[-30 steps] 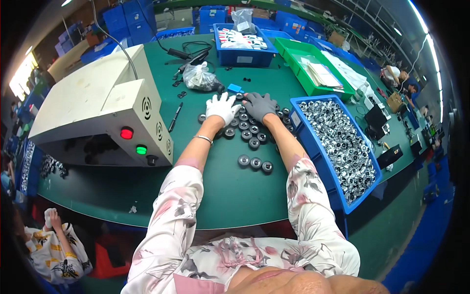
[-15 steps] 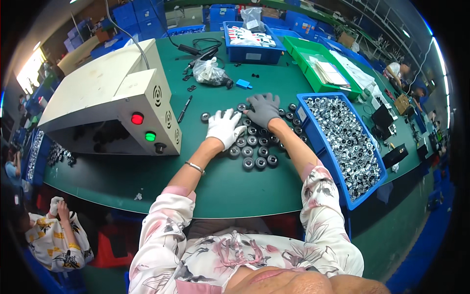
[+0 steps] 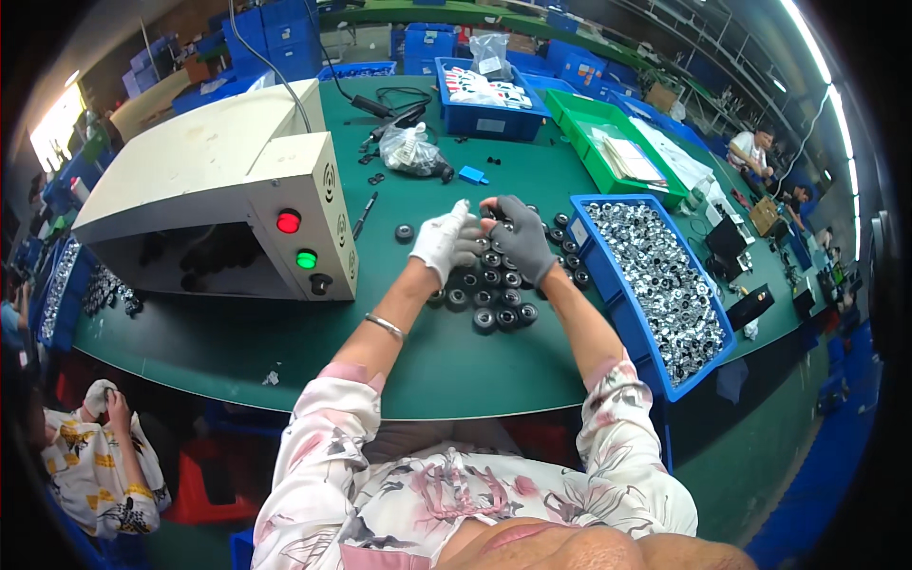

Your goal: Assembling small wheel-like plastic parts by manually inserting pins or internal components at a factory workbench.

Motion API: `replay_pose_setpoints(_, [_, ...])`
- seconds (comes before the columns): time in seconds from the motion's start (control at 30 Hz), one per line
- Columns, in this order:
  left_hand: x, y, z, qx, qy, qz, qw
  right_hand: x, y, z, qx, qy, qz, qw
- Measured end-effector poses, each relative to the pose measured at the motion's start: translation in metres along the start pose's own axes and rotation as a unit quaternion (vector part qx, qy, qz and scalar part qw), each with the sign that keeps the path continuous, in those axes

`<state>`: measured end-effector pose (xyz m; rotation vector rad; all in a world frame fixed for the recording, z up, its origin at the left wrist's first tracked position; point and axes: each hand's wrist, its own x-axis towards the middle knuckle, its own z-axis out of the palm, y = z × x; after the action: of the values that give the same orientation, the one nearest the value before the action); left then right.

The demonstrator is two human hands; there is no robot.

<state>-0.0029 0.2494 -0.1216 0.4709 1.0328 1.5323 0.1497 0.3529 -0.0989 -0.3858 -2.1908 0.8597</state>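
Observation:
Both of my gloved hands are at a cluster of small round black wheel-like parts point(image 3: 485, 319) with grey centres, on the green table. My left hand point(image 3: 446, 241), in a white glove, stands on its side at the cluster's left edge, fingers extended. My right hand point(image 3: 522, 242), in a grey glove with bare fingertips, is cupped over the cluster, thumb and finger apart. The fingertips of both hands come close together, and parts beneath them are partly hidden. One loose black part point(image 3: 404, 233) lies left of my left hand.
A cream machine point(image 3: 209, 180) with red and green buttons stands left. A blue bin point(image 3: 622, 313) of shiny metal parts is at right. Behind are a pen point(image 3: 365, 215), a clear bag point(image 3: 408, 149), a blue bin point(image 3: 491, 123) and a green tray point(image 3: 570, 112). Another person point(image 3: 104, 465) sits lower left.
My hands have gone from lying palm-down over the parts to turned inward with fingertips closer together. My right hand has moved a little nearer to me. The head view has shifted slightly.

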Motion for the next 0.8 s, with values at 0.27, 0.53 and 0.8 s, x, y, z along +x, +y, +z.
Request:
replay_pose_setpoints(0.27, [-0.093, -0.044, 0.038, -0.042, -0.016, 0.068, 0.997, -0.080, -0.074, -0.016, -0.054, 0.003, -0.101, 0.993])
replay_pose_setpoints(0.53, [-0.153, -0.093, 0.039, -0.095, -0.088, 0.034, 0.991, -0.142, -0.088, -0.013, -0.080, 0.033, -0.134, 0.987])
replay_pose_setpoints(0.8, [-0.182, -0.122, 0.043, -0.168, -0.107, -0.022, 0.980, -0.169, -0.102, -0.018, -0.104, 0.018, -0.155, 0.982])
